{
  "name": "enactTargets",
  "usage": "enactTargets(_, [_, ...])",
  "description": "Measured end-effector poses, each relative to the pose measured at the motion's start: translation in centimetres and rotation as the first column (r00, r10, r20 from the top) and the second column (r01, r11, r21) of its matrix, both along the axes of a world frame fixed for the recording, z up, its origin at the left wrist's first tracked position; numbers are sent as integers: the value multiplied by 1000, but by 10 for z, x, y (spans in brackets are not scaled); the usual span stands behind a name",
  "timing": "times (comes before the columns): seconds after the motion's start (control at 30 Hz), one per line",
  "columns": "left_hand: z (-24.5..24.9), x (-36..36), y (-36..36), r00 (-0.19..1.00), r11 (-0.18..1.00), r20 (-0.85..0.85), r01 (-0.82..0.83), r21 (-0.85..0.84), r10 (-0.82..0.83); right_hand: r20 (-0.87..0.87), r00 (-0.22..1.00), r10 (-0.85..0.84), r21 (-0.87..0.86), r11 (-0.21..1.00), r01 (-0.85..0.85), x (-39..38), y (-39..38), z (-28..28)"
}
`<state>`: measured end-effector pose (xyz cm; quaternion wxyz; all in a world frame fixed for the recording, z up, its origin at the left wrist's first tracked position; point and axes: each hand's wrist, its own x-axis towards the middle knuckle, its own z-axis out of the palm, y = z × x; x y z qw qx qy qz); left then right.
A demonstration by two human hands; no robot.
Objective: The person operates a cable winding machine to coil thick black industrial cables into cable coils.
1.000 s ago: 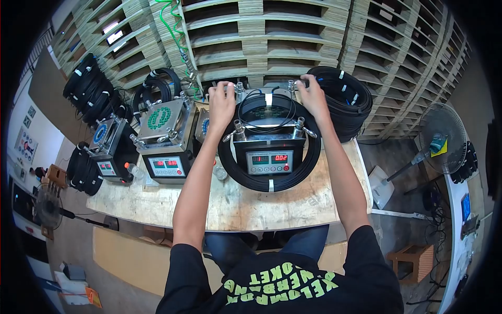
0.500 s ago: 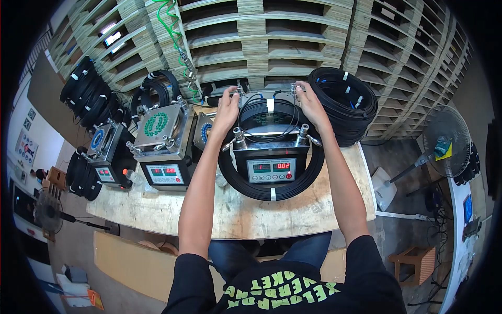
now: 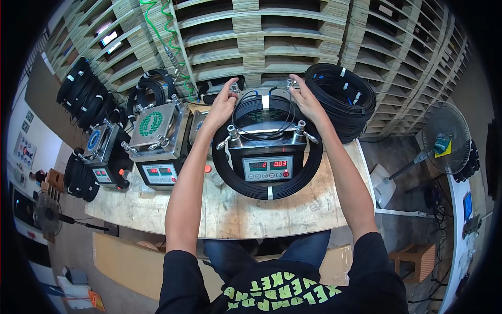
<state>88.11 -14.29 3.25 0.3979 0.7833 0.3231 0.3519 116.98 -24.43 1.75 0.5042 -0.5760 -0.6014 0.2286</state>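
A polishing machine (image 3: 238, 154) stands on the wooden bench with its red digits showing 2 and 0.03. Around its front and over its top lies a coil of black cable (image 3: 270, 192) with white ties. My left hand (image 3: 224, 104) is at the machine's back left corner, its fingers at a metal post (image 3: 235, 87). At the back right corner my right hand (image 3: 304, 99) has its fingers curled against another post (image 3: 289, 83). The thin cable ends run over the machine's top between my hands.
Two similar machines (image 3: 158, 136) (image 3: 107, 152) stand to the left, with small bottles (image 3: 130, 176) beside them. Black cable coils (image 3: 342, 112) are stacked at the right and far left. Wooden pallets (image 3: 261, 44) rise behind the bench (image 3: 225, 214). A fan (image 3: 444, 138) stands right.
The digits went from 1 and 0.02 to 2 and 0.03. My hands stay at the back posts with slightly shifted fingers. The whole view has moved slightly.
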Motion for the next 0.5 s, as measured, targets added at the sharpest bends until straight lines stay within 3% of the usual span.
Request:
enactTargets(0.23, [-2,-2,-11,993,991,95,-64,-113,75,-146,988,-56,173,982,81,-10,-5,-3])
enactTargets(0.33, [9,-2,-24,985,980,130,-89,-180,114,-261,965,-25,69,997,45,-9,-13,3])
enactTargets(0.5, [8,-3,-21,967,955,235,-29,-294,101,-288,952,-108,10,993,116,-13,-17,10])
